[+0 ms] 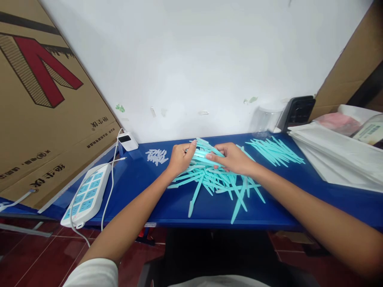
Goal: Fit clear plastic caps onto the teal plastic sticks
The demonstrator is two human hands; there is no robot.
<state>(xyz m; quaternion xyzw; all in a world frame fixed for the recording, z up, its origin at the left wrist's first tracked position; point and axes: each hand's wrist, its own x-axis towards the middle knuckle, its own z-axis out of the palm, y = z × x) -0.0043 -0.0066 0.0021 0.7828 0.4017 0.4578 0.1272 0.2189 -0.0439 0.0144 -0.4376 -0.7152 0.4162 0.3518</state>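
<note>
Above a loose pile of slim teal plastic sticks (209, 181), which look like eyebrow razors with paler ends, both hands work close together. My left hand (181, 157) is closed around a few of these sticks, thumb up. Facing it, my right hand (229, 157) pinches teal sticks between thumb and fingers. How many each hand holds cannot be made out. To the right lies a neater bunch of teal sticks (275, 150), most pointing the same way. Left of my left hand is a small heap of whitish translucent pieces (156, 156).
On the blue table (131, 199), a white power strip (86, 195) with cables lies left, near a small white device (127, 141). A clear container (267, 119), a black holder (301, 109) and white bags (353, 147) stand right. A large cardboard box (44, 131) borders the left side.
</note>
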